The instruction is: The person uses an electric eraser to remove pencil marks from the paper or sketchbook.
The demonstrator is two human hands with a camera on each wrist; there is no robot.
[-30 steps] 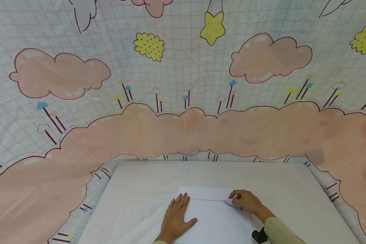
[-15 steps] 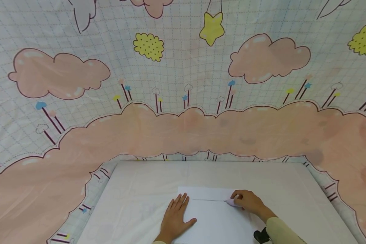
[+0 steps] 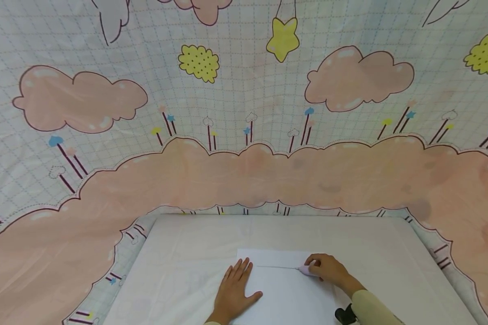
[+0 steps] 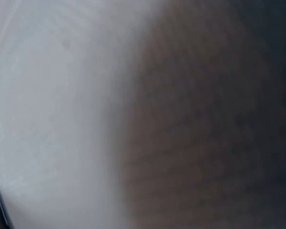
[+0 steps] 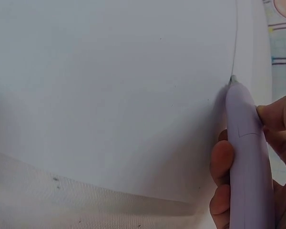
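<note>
A white-covered table (image 3: 179,253) stands before a hanging cloth (image 3: 244,135) printed with pink clouds, yellow stars and small flowers. On the near middle of the table lies a white sheet of paper (image 3: 284,293). The left hand (image 3: 233,289) rests flat on the sheet's left part, fingers straight and slightly spread, palm down, holding nothing; the left wrist view is too blurred to add anything. A thin drawn line (image 3: 276,266) runs across the far part of the sheet from just beyond the left fingertips toward the right. At its right end the right hand (image 3: 329,268) grips a pale lilac pen (image 5: 245,143), fingers (image 5: 221,162) and thumb curled round the barrel, its tip touching the paper where the line ends. A cream sleeve (image 3: 374,309) covers the right forearm at the near right.
</note>
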